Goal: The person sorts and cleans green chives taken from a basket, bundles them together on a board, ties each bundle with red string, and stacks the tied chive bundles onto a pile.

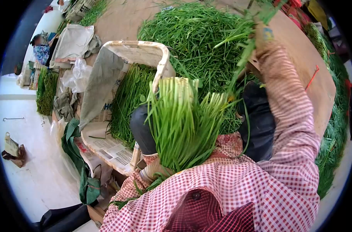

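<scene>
A thick bundle of green stalks (176,120) with pale cut ends facing up rests against the lap. My left hand (156,170), in a light covering, is wrapped round its lower left side. Out at the upper right, my right hand (264,35) is blurred by motion, with loose green blades around it; its fingers cannot be made out. A large loose heap of green stalks (199,42) lies on the floor beyond the bundle. Left of the bundle, a white plastic basket (164,58) lined with newspaper and grey cloth holds more stalks laid lengthwise (133,96).
Another person (41,52) sits at the far upper left. Near them are a pale sack (73,42) and a stack of greens (47,91). A long row of greens (332,127) runs down the right edge. A red strip (312,77) lies on the brown floor.
</scene>
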Demonstrator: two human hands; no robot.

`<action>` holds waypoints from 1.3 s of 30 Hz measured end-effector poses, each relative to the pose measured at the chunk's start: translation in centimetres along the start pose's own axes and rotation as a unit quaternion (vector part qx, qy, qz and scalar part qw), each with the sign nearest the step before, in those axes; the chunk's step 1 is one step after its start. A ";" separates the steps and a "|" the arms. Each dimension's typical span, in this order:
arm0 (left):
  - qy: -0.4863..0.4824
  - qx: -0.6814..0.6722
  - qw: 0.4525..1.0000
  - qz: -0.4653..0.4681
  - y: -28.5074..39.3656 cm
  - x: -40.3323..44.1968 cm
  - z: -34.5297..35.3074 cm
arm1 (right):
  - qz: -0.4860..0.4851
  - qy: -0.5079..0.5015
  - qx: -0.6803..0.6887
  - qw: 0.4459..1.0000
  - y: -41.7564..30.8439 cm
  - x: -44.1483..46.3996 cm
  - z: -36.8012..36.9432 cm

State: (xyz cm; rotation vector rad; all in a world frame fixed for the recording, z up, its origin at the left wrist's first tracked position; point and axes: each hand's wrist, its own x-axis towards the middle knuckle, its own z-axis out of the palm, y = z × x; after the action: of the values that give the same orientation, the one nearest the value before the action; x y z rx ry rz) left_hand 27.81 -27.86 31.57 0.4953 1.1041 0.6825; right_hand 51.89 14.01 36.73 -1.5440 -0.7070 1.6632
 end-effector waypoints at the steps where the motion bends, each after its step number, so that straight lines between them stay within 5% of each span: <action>1: -0.001 -0.007 1.000 0.000 0.1 0.0 0.0 | -0.008 -0.003 0.014 1.000 -0.6 0.0 -0.9; 4: -0.007 -0.021 1.000 0.003 0.4 0.7 0.2 | -0.127 -0.086 -0.154 0.976 4.3 -2.3 -1.5; 9: -0.021 -0.030 0.999 -0.004 1.1 1.8 1.0 | -0.324 -0.267 -0.403 0.813 16.4 -9.0 0.7; 12: -0.020 -0.026 0.999 -0.004 1.6 2.2 1.7 | -0.218 -0.326 -0.408 0.825 14.9 -9.4 1.8; 13: -0.018 -0.012 1.000 0.003 1.8 2.4 2.0 | -0.116 -0.371 -0.406 0.827 14.0 -9.4 2.0; 15: -0.033 0.005 0.999 0.025 2.3 3.1 2.7 | -0.189 -0.355 -0.409 0.819 14.6 -8.9 2.2; 17: -0.052 0.060 0.995 0.057 3.0 3.7 3.4 | -0.214 -0.332 -0.527 0.752 14.5 -8.4 2.6; 18: -0.059 0.094 0.991 0.077 3.3 4.0 3.6 | -0.186 -0.381 -0.482 0.766 13.3 -8.0 2.7; 19: -0.066 0.141 0.983 0.099 3.6 4.1 3.8 | -0.142 -0.322 -0.572 0.741 12.1 -8.0 3.7; 21: -0.062 0.263 0.951 0.153 4.2 4.5 3.9 | -0.152 -0.213 -0.588 0.765 10.6 -5.0 3.8; 22: -0.054 0.314 0.931 0.181 4.2 4.4 3.9 | -0.244 -0.192 -0.561 0.767 10.2 -2.5 2.9; 23: -0.042 0.344 0.916 0.202 4.1 4.5 3.8 | -0.280 -0.197 -0.441 0.829 9.0 -0.8 2.1; 26: -0.013 0.332 0.908 0.255 4.5 4.3 4.2 | -0.203 -0.188 -0.288 0.917 3.1 -3.5 3.0; 28: -0.024 0.265 0.937 0.226 6.1 4.5 5.4 | -0.277 -0.304 -0.328 0.850 3.6 -5.1 3.5; 29: -0.028 0.230 0.949 0.212 6.9 4.6 6.0 | -0.393 -0.417 -0.318 0.755 5.5 -4.3 3.1; 31: -0.068 0.121 0.974 0.180 6.0 5.4 5.9 | -0.343 -0.397 -0.604 0.600 6.5 -8.0 3.8; 33: -0.089 0.058 0.981 0.163 4.6 5.8 5.8 | -0.204 -0.449 -0.700 0.516 7.6 -10.0 5.9; 35: -0.073 0.133 0.971 0.183 1.7 6.5 4.7 | -0.250 -0.461 -0.705 0.478 10.5 -7.7 6.0; 36: -0.069 0.131 0.972 0.183 1.8 6.3 4.5 | -0.195 -0.423 -0.798 0.383 10.8 -7.3 7.0; 37: -0.064 0.122 0.975 0.173 2.0 5.9 4.6 | -0.116 -0.377 -0.832 0.391 11.1 -6.2 7.5; 38: -0.059 0.111 0.978 0.165 2.2 5.5 4.7 | -0.045 -0.360 -0.804 0.471 10.3 -4.9 7.2; 39: -0.055 0.104 0.979 0.168 2.3 5.0 4.9 | -0.159 -0.337 -0.827 0.422 9.4 -3.7 7.5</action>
State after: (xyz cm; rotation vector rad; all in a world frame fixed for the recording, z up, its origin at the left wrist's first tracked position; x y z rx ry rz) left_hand 33.14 -22.81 31.79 0.9027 1.0010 0.8256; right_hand 43.06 6.33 32.14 -1.2131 -3.5359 0.7639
